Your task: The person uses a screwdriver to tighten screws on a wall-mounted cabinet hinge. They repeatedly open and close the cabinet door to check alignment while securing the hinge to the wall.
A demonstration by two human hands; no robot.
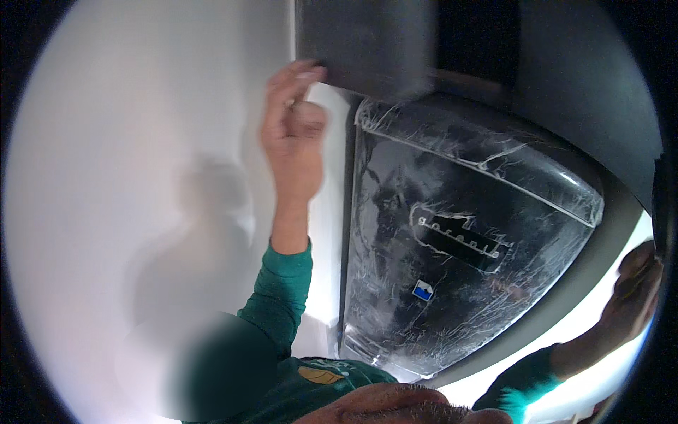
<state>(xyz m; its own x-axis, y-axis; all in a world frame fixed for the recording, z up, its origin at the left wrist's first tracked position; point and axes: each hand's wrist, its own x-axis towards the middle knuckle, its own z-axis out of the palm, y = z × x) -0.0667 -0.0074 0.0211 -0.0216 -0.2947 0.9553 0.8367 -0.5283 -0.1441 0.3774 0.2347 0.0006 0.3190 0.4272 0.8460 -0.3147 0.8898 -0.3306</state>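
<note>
A wide dark panel [367, 49] spans the top of the view, close above me. My left hand [295, 113] is raised, its fingers curled and their tips at the panel's lower left corner; motion blurs it slightly. Far to the right, my right hand [635, 286] is bent round the lower right end of the same dark panel, its fingertips partly hidden in shadow. Beyond and below the panel stands a dark, glossy appliance door [395, 261], covered in wrinkled clear plastic film.
A pale wall [141, 106] rises on the left, bearing my shadow [191, 247]. On the appliance door are a raised metallic nameplate [459, 237] and a small blue and white sticker [423, 290]. A black gap [477, 42] shows in the dark panel's middle.
</note>
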